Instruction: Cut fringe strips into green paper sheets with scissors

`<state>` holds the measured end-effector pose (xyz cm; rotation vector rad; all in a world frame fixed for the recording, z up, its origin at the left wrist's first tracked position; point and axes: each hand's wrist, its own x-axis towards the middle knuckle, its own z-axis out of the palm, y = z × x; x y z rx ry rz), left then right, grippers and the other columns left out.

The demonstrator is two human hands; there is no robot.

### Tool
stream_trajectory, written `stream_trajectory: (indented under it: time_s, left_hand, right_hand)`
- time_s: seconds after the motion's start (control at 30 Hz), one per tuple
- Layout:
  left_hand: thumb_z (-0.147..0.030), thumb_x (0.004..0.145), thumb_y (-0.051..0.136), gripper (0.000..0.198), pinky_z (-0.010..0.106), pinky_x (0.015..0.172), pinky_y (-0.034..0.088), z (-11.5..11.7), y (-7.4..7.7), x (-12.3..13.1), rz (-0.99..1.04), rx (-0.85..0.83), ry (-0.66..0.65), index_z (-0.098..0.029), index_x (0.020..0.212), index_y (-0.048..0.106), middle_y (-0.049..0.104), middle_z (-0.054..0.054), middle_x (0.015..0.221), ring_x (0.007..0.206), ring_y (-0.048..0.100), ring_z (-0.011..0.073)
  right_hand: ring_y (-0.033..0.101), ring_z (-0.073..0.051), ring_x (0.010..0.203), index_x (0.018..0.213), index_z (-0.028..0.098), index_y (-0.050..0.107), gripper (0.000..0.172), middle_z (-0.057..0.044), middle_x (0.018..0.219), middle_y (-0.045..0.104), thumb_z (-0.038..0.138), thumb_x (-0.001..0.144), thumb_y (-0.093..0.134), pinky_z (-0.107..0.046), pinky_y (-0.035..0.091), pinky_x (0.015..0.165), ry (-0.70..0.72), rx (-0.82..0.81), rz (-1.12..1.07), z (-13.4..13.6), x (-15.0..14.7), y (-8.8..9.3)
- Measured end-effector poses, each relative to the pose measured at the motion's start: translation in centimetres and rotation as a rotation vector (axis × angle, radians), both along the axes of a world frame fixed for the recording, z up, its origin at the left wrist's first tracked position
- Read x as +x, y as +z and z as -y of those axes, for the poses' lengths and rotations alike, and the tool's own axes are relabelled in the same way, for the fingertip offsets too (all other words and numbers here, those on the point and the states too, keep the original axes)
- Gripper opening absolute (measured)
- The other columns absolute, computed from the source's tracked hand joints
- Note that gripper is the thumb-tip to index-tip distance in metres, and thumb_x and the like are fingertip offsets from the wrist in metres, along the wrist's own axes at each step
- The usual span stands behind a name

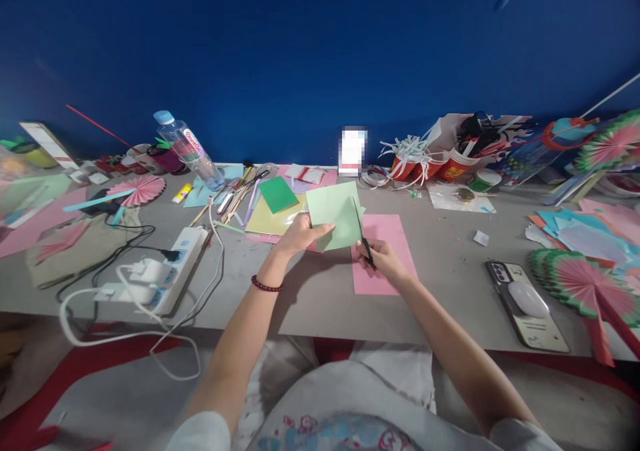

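My left hand [299, 233] pinches the lower left edge of a pale green sheet of paper [334, 221], held just above the grey table [450, 284]. My right hand [381, 259] grips black scissors [362, 232] whose blades reach up into the sheet's right side. A pink sheet [387, 271] lies flat on the table beneath my right hand. A red bead bracelet [267, 286] circles my left wrist.
A white power strip [173, 271] with plugged cables sits at the left. A tilted water bottle [191, 150], pens, a dark green sheet [278, 193] and a yellow sheet lie behind. Red paper cups [440, 164], pleated paper fans [585, 284] and a phone [527, 304] are on the right.
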<state>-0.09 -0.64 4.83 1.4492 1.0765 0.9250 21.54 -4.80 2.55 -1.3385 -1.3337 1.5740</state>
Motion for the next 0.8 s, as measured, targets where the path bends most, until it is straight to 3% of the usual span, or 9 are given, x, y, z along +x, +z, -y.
stream_trajectory:
  time_s: [0.2, 0.47, 0.8]
  left_hand:
    - [-0.042, 0.074, 0.068, 0.035, 0.029, 0.056, 0.051, -0.02, 0.05, 0.01, 0.014, -0.027, -0.039, -0.013, 0.093, 0.07, 0.073, 0.009, 0.087, 0.066, 0.065, 0.0204]
    - [-0.042, 0.073, 0.068, 0.037, 0.03, 0.068, 0.053, -0.07, 0.06, 0.06, 0.01, -0.014, -0.021, -0.013, 0.097, 0.07, 0.072, 0.01, 0.1, 0.082, 0.067, 0.0235]
    - [-0.043, 0.073, 0.069, 0.032, 0.03, 0.063, 0.051, -0.1, -0.03, -0.01, -0.039, 0.016, -0.025, -0.014, 0.086, 0.07, 0.071, 0.007, 0.077, 0.071, 0.065, 0.021]
  right_hand:
    - [0.04, -0.006, 0.031, 0.064, 0.017, 0.053, 0.046, 0.002, 0.048, 0.055, 0.061, 0.074, 0.062, -0.019, 0.022, 0.029, 0.009, 0.005, 0.03, -0.03, 0.1, -0.24]
    - [0.041, -0.007, 0.032, 0.065, 0.018, 0.052, 0.047, 0.001, 0.049, 0.056, 0.063, 0.077, 0.059, -0.019, 0.022, 0.029, 0.016, 0.016, 0.074, -0.04, 0.2, -0.44]
    - [0.041, -0.006, 0.032, 0.065, 0.017, 0.052, 0.05, 0.001, 0.05, 0.056, 0.066, 0.074, 0.06, -0.019, 0.029, 0.032, 0.021, 0.016, 0.002, 0.07, -0.04, 0.17]
